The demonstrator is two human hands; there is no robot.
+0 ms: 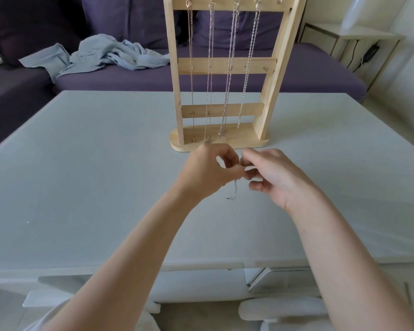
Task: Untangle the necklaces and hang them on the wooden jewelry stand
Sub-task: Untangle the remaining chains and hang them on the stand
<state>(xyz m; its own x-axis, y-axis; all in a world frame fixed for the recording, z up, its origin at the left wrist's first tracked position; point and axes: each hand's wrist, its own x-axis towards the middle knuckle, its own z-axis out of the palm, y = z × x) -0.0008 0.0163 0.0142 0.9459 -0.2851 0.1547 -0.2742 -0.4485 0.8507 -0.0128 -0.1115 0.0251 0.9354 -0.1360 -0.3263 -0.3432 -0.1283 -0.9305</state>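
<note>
While both my forearms reach up from the lower edge of the frame, my left hand (209, 169) and right hand (274, 177) meet at centre, just in front of the wooden jewelry stand (219, 143). Fingers on both are curled tight, thumb against fingertips, pinching a thin silver chain (234, 189) between them — a narrow, fine grip on each side. A short tail of that chain hangs below my fingers, its end near the pale table (81, 163); whether it touches I cannot tell. On the stand, upper centre, 4 necklaces (230, 68) already hang from the top bar, straight and apart, their pendants down by the base. A crumpled blue cloth (101, 56) lies on the purple sofa (320, 72), upper left.
</note>
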